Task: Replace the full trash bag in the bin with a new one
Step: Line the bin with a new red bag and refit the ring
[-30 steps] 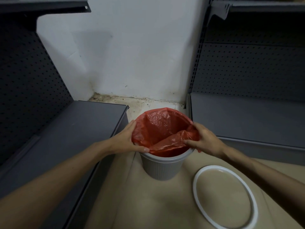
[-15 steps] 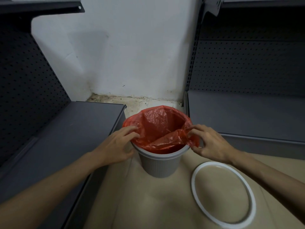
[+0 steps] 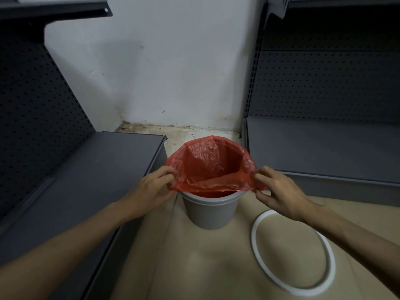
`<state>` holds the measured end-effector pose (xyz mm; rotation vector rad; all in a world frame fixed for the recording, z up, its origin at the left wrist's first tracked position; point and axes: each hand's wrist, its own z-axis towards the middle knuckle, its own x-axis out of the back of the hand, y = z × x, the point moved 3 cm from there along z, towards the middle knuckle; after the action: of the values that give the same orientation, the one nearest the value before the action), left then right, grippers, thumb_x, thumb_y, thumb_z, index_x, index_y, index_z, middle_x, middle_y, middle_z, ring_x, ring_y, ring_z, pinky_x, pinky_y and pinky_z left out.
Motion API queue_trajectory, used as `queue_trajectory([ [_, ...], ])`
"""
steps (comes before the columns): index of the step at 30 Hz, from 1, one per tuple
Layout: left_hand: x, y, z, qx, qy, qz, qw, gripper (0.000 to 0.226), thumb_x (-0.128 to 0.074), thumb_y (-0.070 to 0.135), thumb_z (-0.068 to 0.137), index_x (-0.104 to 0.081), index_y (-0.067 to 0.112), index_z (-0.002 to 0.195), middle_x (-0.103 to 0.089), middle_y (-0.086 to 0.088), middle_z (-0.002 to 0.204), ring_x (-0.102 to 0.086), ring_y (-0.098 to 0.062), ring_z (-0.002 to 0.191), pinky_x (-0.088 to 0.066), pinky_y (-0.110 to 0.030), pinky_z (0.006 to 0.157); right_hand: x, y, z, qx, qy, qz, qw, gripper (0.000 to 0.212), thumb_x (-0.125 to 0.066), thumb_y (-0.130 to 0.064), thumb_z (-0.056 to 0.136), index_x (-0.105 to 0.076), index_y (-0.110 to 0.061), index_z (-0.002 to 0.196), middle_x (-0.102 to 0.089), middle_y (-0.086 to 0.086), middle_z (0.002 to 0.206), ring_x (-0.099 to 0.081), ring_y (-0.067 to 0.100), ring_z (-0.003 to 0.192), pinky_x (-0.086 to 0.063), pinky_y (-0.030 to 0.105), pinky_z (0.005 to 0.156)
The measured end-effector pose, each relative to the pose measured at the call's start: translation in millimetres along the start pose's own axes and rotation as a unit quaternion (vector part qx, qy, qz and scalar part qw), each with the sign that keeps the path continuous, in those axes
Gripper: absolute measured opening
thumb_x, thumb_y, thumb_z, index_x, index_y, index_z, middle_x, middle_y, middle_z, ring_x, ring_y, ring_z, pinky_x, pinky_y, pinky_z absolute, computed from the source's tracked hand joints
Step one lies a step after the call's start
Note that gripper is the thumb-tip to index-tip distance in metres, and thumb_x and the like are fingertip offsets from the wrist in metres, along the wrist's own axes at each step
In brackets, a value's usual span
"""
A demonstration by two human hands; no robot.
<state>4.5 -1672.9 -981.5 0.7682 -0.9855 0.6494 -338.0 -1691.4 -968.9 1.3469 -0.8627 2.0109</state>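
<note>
A small grey ribbed bin stands on the tan floor between two dark shelf units. A red plastic bag sits inside it, its mouth spread wide and lifted above the bin's rim. My left hand pinches the bag's edge on the left side. My right hand pinches the edge on the right side. The near edge of the bag is stretched taut between both hands, just over the front rim. No rubbish shows inside the bag.
A white plastic ring lies flat on the floor to the right of the bin. Dark grey shelf bases flank the bin closely on both sides. A stained white wall stands behind.
Both hands have moved from inside the bag's mouth to its outer edges and pulled apart. The bag's opening is now stretched wider and its near edge is taut.
</note>
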Motion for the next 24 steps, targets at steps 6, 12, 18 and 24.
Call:
queue_trajectory([
  [6,-16,1,-11,0.070,-0.008,-0.078,0.994,0.033,-0.078,0.020,0.079,-0.049,0.033,0.068,-0.041,0.005,0.138,-0.051,-0.015,0.122,-0.048,-0.034,0.098,-14,2,-13,0.004,-0.051,0.048,0.998,0.016,-0.054,-0.036,0.086,-0.064,-0.026,0.078,-0.046,-0.003,0.123,-0.057,0.016,0.110,-0.051,0.032,0.082],
  [12,-17,0,-11,0.101,-0.051,-0.095,0.989,0.043,-0.079,0.018,0.079,-0.048,0.040,0.060,-0.027,0.001,0.158,-0.030,-0.022,0.145,-0.039,-0.046,0.111,-23,-1,-16,-0.002,-0.060,0.058,0.997,0.010,-0.069,-0.023,0.084,-0.070,-0.025,0.075,-0.044,0.003,0.126,-0.052,0.022,0.121,-0.053,0.032,0.085],
  [18,-5,-1,-7,0.095,-0.115,-0.096,0.984,0.033,-0.080,0.018,0.077,-0.058,0.033,0.058,-0.013,0.004,0.163,-0.030,-0.019,0.145,-0.044,-0.039,0.109,-24,2,-16,-0.001,-0.079,0.053,0.996,0.007,-0.070,-0.019,0.083,-0.071,-0.024,0.078,-0.041,0.002,0.132,-0.048,0.021,0.128,-0.050,0.028,0.091],
  [24,-11,1,-7,0.057,-0.118,0.009,0.991,0.026,-0.076,0.026,0.081,-0.056,0.035,0.067,-0.011,-0.003,0.163,-0.026,-0.022,0.147,-0.042,-0.044,0.110,-27,-2,-19,-0.006,-0.076,-0.002,0.997,0.010,-0.072,-0.018,0.079,-0.071,-0.019,0.089,-0.052,0.008,0.132,-0.055,0.027,0.117,-0.050,0.030,0.091],
])
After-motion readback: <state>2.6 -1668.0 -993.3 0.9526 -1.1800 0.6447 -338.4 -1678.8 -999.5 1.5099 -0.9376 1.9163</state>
